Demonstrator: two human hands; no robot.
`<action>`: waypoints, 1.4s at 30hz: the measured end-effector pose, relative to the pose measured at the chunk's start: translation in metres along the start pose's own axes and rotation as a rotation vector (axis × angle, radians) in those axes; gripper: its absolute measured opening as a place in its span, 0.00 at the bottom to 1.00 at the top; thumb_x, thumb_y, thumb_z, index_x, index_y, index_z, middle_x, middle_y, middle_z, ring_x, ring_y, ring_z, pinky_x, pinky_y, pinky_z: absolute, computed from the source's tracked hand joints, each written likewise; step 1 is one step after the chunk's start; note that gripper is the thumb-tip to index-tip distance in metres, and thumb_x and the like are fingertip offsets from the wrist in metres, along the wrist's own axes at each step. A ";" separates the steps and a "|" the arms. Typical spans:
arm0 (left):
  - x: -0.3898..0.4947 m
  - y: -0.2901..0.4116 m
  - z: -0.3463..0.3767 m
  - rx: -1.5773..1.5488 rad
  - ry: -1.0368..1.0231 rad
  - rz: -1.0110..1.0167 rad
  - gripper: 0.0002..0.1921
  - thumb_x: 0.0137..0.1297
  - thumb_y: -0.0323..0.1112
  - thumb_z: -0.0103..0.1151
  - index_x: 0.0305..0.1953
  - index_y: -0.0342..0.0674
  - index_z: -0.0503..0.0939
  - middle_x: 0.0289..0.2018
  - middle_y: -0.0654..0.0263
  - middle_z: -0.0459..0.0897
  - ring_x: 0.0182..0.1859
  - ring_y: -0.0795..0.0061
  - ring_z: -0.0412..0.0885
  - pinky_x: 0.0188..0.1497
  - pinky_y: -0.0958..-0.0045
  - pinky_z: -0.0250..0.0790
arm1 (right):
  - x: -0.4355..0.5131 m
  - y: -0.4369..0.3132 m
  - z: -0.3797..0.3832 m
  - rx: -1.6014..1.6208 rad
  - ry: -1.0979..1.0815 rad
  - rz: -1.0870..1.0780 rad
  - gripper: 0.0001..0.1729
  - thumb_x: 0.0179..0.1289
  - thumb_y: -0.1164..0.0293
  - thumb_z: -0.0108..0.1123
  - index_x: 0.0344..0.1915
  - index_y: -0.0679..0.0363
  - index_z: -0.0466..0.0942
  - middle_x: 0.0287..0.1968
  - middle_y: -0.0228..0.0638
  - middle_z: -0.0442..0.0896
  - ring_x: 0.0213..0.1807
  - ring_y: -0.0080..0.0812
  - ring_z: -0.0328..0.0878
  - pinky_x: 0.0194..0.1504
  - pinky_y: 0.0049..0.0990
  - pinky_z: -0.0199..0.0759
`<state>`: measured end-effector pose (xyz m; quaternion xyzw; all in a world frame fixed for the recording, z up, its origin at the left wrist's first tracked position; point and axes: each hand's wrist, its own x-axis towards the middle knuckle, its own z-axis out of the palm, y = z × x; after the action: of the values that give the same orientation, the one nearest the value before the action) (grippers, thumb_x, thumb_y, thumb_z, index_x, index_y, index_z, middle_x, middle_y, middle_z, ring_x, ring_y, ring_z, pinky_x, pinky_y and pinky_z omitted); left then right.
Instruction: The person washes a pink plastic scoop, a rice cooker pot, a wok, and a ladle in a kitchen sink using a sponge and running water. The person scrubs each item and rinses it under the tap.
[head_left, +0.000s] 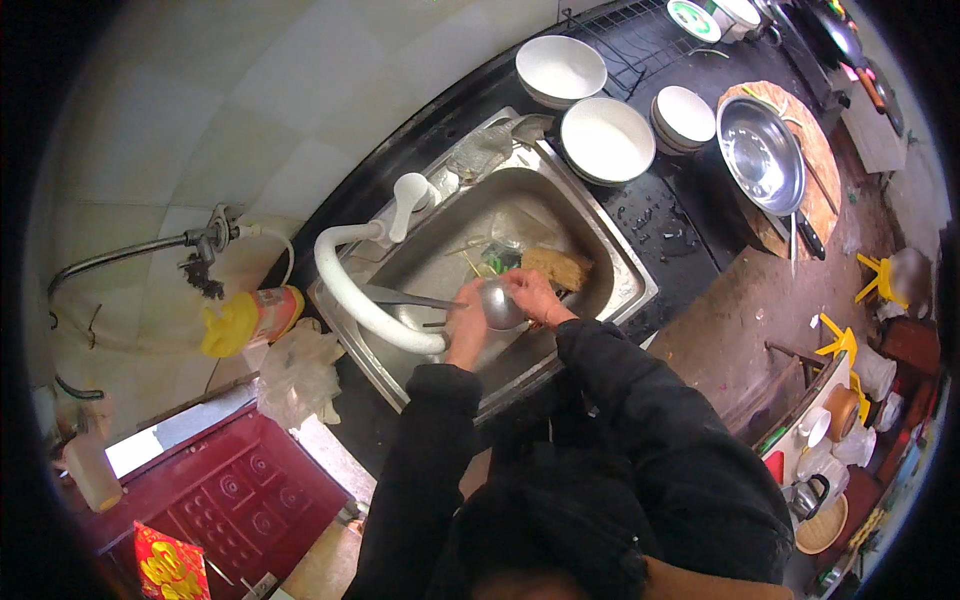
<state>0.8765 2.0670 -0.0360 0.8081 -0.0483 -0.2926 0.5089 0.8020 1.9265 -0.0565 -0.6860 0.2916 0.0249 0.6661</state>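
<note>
Over the stainless steel sink, both my hands are on a rounded shiny metal piece, which looks like the bowl of a ladle. My left hand grips its left side. A long dark handle runs leftward from that hand; whether it joins the rounded piece is hidden. At the right edge of the metal, my right hand has its fingers bent against it. Just behind the right hand lies a brown sponge-like block. Green and clear plastic rests in the basin beside it.
A white faucet spout arches close to my left hand. White bowls stand on the black counter behind the sink. Farther right, a metal basin and a knife rest on a round wooden chopping board. A yellow-capped bottle stands left.
</note>
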 end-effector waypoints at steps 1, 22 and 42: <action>0.000 0.001 -0.001 -0.024 -0.015 0.059 0.15 0.74 0.36 0.41 0.51 0.41 0.80 0.46 0.62 0.81 0.53 0.66 0.77 0.55 0.71 0.68 | -0.002 -0.002 -0.002 0.016 0.035 -0.033 0.17 0.53 0.74 0.55 0.43 0.64 0.82 0.41 0.47 0.84 0.46 0.44 0.80 0.51 0.38 0.71; -0.022 0.006 -0.025 -0.375 -0.109 -0.272 0.20 0.77 0.48 0.40 0.62 0.45 0.67 0.55 0.60 0.73 0.53 0.65 0.76 0.45 0.58 0.79 | 0.014 -0.040 -0.009 -0.170 -0.279 -0.246 0.15 0.64 0.62 0.59 0.40 0.64 0.78 0.33 0.44 0.82 0.34 0.40 0.77 0.40 0.37 0.70; -0.027 -0.005 -0.034 -0.563 -0.120 -0.165 0.24 0.76 0.53 0.41 0.66 0.52 0.59 0.60 0.64 0.65 0.60 0.64 0.68 0.57 0.59 0.69 | 0.011 -0.039 -0.032 -0.433 -0.184 -0.323 0.25 0.56 0.70 0.61 0.56 0.63 0.72 0.49 0.49 0.80 0.51 0.54 0.76 0.51 0.42 0.71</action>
<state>0.8708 2.1070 -0.0180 0.6176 0.0707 -0.3819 0.6839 0.8162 1.8906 -0.0226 -0.8449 0.1047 0.0422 0.5229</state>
